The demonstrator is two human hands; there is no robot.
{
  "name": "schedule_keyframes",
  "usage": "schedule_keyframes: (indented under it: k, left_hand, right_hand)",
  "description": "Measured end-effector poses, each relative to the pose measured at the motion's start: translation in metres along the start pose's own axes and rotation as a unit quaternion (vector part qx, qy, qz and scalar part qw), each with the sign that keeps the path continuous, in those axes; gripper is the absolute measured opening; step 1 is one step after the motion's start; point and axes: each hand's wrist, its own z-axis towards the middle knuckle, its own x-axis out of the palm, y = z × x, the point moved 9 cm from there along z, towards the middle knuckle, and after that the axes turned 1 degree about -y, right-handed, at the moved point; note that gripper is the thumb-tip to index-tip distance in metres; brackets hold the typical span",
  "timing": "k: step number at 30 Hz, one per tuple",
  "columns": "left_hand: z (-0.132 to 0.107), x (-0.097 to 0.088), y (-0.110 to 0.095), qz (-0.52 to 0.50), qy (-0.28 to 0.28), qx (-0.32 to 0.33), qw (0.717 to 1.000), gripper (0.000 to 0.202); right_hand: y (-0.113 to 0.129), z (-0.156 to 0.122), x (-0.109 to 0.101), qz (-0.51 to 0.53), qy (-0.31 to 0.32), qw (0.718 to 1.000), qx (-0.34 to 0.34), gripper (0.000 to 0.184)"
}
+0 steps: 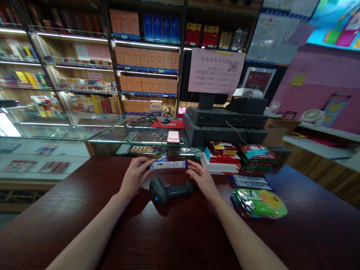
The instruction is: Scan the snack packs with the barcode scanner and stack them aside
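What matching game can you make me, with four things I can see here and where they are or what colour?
1. scanner
2. narrow packet
3. shiny rounded packet
4. paper sign

A. mostly green
B. dark grey
C. in front of the black monitor
D. held between the left hand and right hand

Right pairs: 1-B, 2-D, 3-A, 4-C

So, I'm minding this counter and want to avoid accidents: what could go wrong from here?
The slim packet is held near its ends by the left hand and right hand, so it might slip. The scanner lies on the counter between the wrists, where one could bump it. The stacked packs near the right hand might topple if knocked.
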Motion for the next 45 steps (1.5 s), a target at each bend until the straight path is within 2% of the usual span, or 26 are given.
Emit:
schedule_keyframes:
  k: [3, 6, 10, 13, 22, 27, 31, 35, 45]
  left_hand:
    - [0.000, -0.002, 0.002, 0.012, -0.005, 0.003, 1.000, 0.034]
    - [0.000, -0.003, 0.007, 0.023, -0.007, -0.005, 1.000, 0.034]
    - [-0.001, -0.005, 0.013, 0.036, -0.008, -0.008, 0.999, 0.034]
    - [-0.002, -0.006, 0.019, 0.044, -0.011, -0.009, 0.999, 0.034]
    - [-0.004, -0.010, 0.029, 0.051, -0.019, -0.020, 0.998, 0.034]
    - [-0.004, -0.011, 0.033, 0.051, -0.019, -0.030, 0.998, 0.034]
    - [-0.005, -0.012, 0.034, 0.053, -0.022, -0.027, 0.998, 0.033]
    - [-0.005, -0.011, 0.035, 0.058, -0.021, -0.026, 0.998, 0.034]
    - [-0.007, -0.008, 0.037, 0.063, -0.020, -0.028, 0.997, 0.033]
  right_hand:
    - [0.002, 0.000, -0.001, -0.034, 0.010, 0.999, -0.037, 0.055]
    - [0.010, -0.005, 0.000, -0.112, 0.026, 0.991, -0.073, 0.052]
    - [0.028, -0.015, 0.006, -0.239, 0.057, 0.958, -0.148, 0.049]
    - [0.035, -0.021, 0.011, -0.295, 0.090, 0.934, -0.179, 0.051]
    - [0.036, -0.037, 0.037, -0.380, 0.205, 0.883, -0.182, 0.069]
    - [0.032, -0.042, 0.050, -0.417, 0.234, 0.855, -0.200, 0.076]
    - [0.030, -0.046, 0.060, -0.438, 0.245, 0.838, -0.214, 0.070]
    - [0.027, -0.049, 0.067, -0.448, 0.257, 0.831, -0.209, 0.062]
    - [0.026, -0.050, 0.074, -0.453, 0.275, 0.823, -0.205, 0.058]
